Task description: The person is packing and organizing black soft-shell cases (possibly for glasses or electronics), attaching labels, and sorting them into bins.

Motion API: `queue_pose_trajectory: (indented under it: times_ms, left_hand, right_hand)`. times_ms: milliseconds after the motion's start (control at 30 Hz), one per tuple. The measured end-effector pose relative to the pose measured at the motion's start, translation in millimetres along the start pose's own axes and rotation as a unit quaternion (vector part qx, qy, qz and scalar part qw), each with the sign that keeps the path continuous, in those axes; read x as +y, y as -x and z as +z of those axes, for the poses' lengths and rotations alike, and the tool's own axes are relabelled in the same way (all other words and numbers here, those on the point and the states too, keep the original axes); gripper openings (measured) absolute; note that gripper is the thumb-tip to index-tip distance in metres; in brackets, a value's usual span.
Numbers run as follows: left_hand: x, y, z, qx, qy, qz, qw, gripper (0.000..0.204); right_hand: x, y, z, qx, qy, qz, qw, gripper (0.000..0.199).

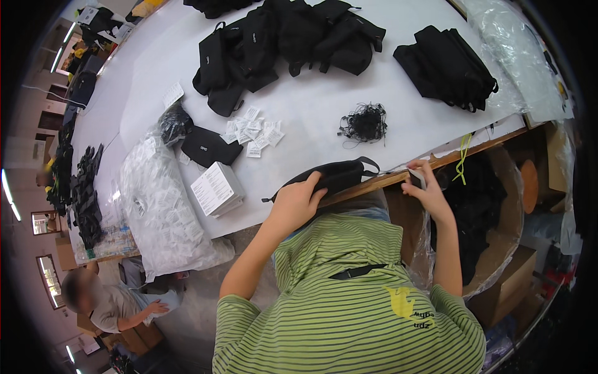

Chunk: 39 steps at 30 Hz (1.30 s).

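My left hand [299, 201] rests on a small black pouch bag [339, 173] lying at the near edge of the white table [311, 106], fingers pressed over its left end. My right hand [425, 187] is just past the table's edge, fingers pinched on a small pale card or tag [418, 177]. A tangle of thin black cords [364, 123] lies on the table a little beyond the pouch. Loose white paper tags [252, 132] are scattered to the left of it.
Heaps of black bags [286, 43] and another stack [447, 68] lie at the table's far side. A stack of white cards [217, 189], a clear plastic bag of white packets [159, 206] and a box of black goods [473, 212] surround me. Another person [109, 304] sits lower left.
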<state>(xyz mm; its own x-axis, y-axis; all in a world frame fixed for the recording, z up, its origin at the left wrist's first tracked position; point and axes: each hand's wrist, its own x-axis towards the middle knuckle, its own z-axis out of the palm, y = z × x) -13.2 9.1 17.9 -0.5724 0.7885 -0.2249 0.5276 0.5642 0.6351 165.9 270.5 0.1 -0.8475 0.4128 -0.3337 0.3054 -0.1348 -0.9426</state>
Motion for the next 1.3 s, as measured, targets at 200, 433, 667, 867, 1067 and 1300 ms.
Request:
queue_pose_trajectory:
  times_ms: [200,433,667,867,1067,1300]
  left_hand:
    - [8.2,-4.0,-5.4,0.004,-0.037,0.041,0.998,0.025]
    - [12.3,-8.5,-8.6,-0.023,-0.068,0.047,0.996,0.028]
    - [11.0,-8.2,-3.8,-0.063,-0.07,0.021,0.995,0.027]
    - [12.5,-8.9,-4.5,-0.062,-0.057,0.043,0.996,0.027]
    - [10.2,-10.5,-3.5,-0.069,-0.075,0.037,0.994,0.027]
    - [15.7,-10.6,-1.4,-0.065,-0.084,0.029,0.994,0.028]
  right_hand:
    - [-16.6,18.2,-44.5,0.004,0.085,0.034,0.996,0.019]
    - [-13.0,0.5,-24.6,0.197,-0.131,-0.053,0.97,0.017]
    - [-8.4,-26.1,-13.2,0.206,-0.234,-0.066,0.948,0.025]
    - [0.0,-43.6,-16.8,0.265,-0.443,-0.104,0.85,0.019]
    - [-3.4,-69.1,59.0,0.119,-0.647,0.127,0.743,0.03]
    - [-1.5,-83.1,77.8,0.061,-0.556,0.123,0.82,0.043]
